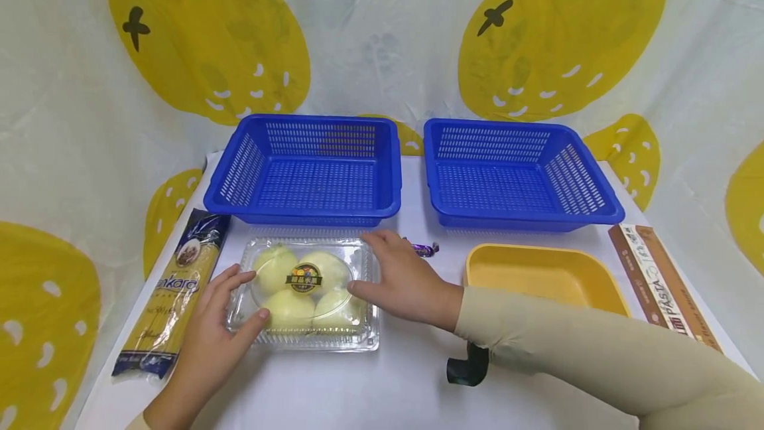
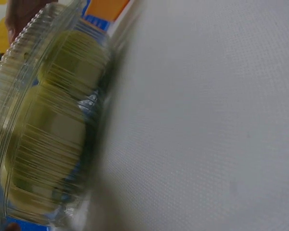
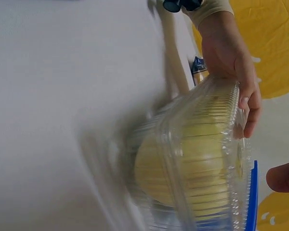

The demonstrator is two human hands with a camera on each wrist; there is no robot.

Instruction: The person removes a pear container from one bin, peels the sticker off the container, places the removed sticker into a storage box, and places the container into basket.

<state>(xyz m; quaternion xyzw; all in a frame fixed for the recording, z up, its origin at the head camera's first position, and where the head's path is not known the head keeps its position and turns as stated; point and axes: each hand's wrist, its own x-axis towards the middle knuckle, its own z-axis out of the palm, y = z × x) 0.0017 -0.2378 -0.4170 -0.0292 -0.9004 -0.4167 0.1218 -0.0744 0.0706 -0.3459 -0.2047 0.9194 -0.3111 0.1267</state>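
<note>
In the head view a clear plastic clamshell box [image 1: 358, 342] of round pale yellow-green fruit [image 1: 289, 312] lies on the white table, with a black and gold label [image 1: 303, 278] on its lid. My left hand [image 1: 209, 330] is at the box's left side, its fingers extended onto the lid edge. The right hand [image 1: 408, 281] reaches to the right side, thumb and fingers spread. The right wrist view shows the left fingers [image 3: 245, 101] touching the lid, while the right thumb [image 3: 282, 178] is apart from it. Ridged box walls [image 2: 43, 120] fill the left of the left wrist view.
Two blue baskets [image 1: 298, 212] [image 1: 525, 215] stand at the back. A pasta packet [image 1: 173, 290] lies left. A yellow tray [image 1: 537, 271], partly behind the right sleeve, and a pasta box [image 1: 659, 284] are right. A purple-wrapped piece [image 1: 424, 250] lies behind the right hand.
</note>
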